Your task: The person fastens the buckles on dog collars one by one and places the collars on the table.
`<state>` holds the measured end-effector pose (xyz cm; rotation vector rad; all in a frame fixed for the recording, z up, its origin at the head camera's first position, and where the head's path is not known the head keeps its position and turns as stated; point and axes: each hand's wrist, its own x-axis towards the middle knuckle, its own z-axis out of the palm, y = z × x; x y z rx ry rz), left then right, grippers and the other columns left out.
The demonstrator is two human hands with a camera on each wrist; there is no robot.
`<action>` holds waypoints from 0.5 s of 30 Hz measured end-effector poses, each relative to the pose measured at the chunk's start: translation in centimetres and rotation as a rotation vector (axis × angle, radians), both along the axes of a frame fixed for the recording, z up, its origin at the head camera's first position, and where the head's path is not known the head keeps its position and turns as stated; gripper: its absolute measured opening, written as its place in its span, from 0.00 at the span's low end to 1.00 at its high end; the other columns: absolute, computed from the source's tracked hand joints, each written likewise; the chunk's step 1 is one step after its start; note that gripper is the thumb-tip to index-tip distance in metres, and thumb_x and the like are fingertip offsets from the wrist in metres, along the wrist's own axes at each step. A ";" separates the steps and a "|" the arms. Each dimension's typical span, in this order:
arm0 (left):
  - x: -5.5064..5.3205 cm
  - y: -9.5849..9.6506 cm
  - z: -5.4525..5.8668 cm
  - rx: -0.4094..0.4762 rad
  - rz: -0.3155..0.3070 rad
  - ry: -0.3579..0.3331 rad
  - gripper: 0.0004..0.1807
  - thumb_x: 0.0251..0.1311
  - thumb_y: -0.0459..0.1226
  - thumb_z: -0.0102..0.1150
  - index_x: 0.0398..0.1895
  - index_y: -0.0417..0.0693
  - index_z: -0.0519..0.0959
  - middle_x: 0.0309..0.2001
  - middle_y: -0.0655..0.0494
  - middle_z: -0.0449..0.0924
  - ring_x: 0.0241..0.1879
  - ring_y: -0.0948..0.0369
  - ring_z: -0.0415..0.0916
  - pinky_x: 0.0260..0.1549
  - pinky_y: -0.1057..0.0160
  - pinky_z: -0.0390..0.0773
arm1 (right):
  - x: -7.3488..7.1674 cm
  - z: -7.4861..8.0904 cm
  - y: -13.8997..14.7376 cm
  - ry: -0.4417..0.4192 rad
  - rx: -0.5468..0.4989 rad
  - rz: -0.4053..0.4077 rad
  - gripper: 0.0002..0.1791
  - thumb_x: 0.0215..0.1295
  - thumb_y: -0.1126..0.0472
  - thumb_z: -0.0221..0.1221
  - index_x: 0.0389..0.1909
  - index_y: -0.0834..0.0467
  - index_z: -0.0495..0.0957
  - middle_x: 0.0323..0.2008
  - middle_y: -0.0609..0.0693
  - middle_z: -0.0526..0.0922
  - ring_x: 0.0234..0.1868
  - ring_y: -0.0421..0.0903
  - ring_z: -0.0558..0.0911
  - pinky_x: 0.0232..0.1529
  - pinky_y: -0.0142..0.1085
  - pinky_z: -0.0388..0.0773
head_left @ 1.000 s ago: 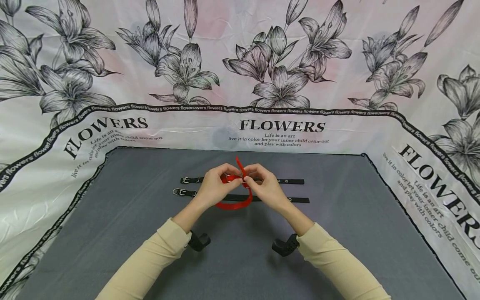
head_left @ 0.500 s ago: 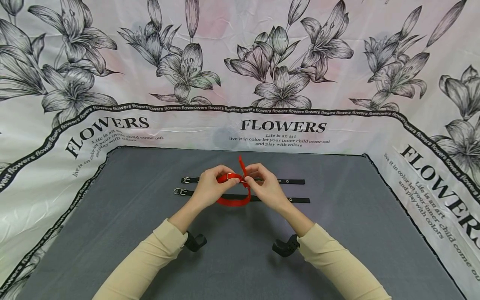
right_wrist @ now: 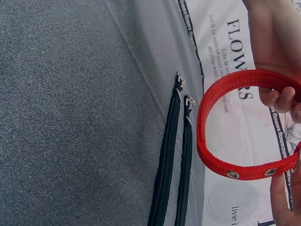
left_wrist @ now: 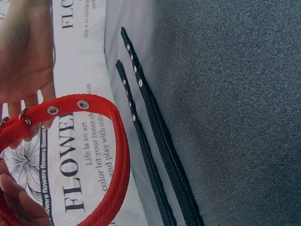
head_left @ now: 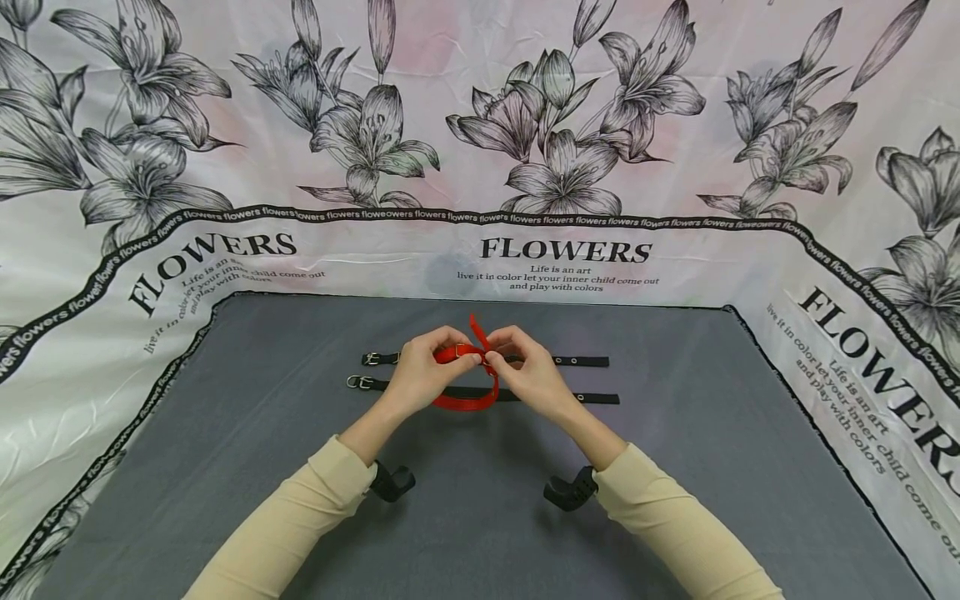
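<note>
Held up between both hands is a red collar (head_left: 465, 404) of webbing, bent into a loop with metal eyelets. Its tapered strap end (head_left: 477, 331) sticks up between the fingertips. With thumb and fingers, my left hand (head_left: 418, 375) pinches the collar by its metal hardware. My right hand (head_left: 536, 377) pinches it just to the right of that. In the left wrist view, the red loop (left_wrist: 121, 155) shows eyelets near a metal ring or buckle. The right wrist view shows the loop (right_wrist: 203, 117) too; its hardware is partly cut off at the edge.
Two black collars lie side by side on the grey cloth (head_left: 480, 517) behind the hands: a far one (head_left: 585, 362) and a nearer one (head_left: 600, 400), buckles to the left. A flower-printed sheet (head_left: 375, 258) rises behind and at both sides.
My left hand has shifted slightly left, uncovering more of the red collar's metal hardware. The upright strap end has leaned right, then back left. The right hand stays nearly in place.
</note>
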<state>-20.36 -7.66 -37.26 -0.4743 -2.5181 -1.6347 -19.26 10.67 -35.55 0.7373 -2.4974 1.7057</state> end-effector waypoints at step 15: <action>-0.3 0.1 -0.1 -0.011 0.035 -0.070 0.09 0.53 0.44 0.65 0.35 0.53 0.79 0.31 0.59 0.80 0.29 0.60 0.75 0.28 0.62 0.76 | 0.0 -0.2 0.3 -0.007 0.010 0.005 0.10 0.66 0.66 0.52 0.46 0.66 0.71 0.41 0.59 0.76 0.43 0.54 0.78 0.42 0.49 0.78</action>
